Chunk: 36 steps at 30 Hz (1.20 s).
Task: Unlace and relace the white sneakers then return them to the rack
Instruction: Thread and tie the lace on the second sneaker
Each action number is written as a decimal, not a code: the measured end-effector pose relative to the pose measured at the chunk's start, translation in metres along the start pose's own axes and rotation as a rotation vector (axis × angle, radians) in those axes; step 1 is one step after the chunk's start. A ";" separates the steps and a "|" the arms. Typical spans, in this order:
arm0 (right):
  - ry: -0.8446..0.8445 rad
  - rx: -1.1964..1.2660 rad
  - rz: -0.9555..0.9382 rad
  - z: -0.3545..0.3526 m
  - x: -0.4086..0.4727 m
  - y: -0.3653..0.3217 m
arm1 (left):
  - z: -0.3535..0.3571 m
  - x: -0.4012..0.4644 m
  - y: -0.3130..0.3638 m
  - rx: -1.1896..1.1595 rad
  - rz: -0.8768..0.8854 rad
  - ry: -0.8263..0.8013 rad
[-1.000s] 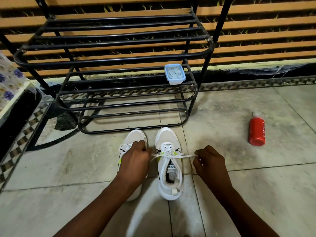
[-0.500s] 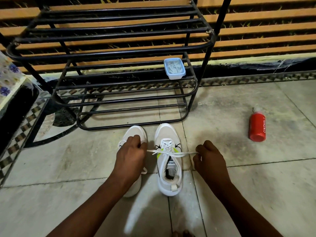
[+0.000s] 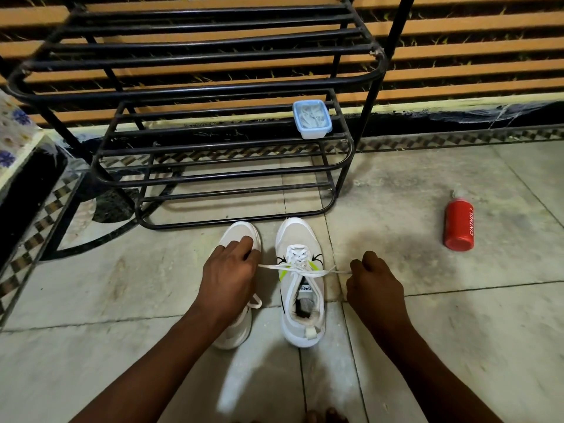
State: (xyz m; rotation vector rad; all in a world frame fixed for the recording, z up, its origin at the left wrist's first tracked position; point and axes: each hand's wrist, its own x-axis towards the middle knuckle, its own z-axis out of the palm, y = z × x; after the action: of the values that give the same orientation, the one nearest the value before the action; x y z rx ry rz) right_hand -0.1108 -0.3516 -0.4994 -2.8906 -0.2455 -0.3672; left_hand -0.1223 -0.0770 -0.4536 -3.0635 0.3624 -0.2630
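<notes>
The two white sneakers stand side by side on the floor just in front of the shoe rack (image 3: 195,87), toes toward it. The right sneaker (image 3: 300,300) is laced through most of its eyelets, and its flat white lace (image 3: 323,272) runs taut across the top pair — one end pinched in the curled fingers of the left hand (image 3: 227,276), the other in the curled fingers of the right hand (image 3: 374,285). The left hand hangs over the left sneaker (image 3: 241,236) and hides most of it.

The lace looks soft, thin and limp, so it is best taken near its stiff tips. The sneakers look light, with soft uppers; the heel collar seems the firmest place to lift them.

The floor (image 3: 457,331) is pale stone tile with dark stains — hard and level. On the black metal rack's middle shelf sits a small blue-rimmed container (image 3: 312,119). A red Cinthol can (image 3: 458,224) lies well apart to the right, and a striped wall rises behind.
</notes>
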 end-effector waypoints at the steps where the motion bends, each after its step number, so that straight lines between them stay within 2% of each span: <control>1: -0.005 0.000 0.005 0.000 0.000 0.001 | -0.001 0.001 -0.001 0.002 0.019 0.012; 21: -0.132 0.013 0.035 0.012 -0.005 0.006 | 0.010 -0.006 -0.017 -0.033 0.180 0.097; 36: -0.175 -0.002 0.023 0.017 -0.006 0.010 | 0.015 -0.006 -0.023 -0.058 0.155 0.049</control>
State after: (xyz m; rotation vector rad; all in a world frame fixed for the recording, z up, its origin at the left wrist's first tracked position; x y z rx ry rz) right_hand -0.1112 -0.3580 -0.5186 -2.9274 -0.2392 -0.1102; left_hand -0.1203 -0.0527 -0.4681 -3.0678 0.6169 -0.3259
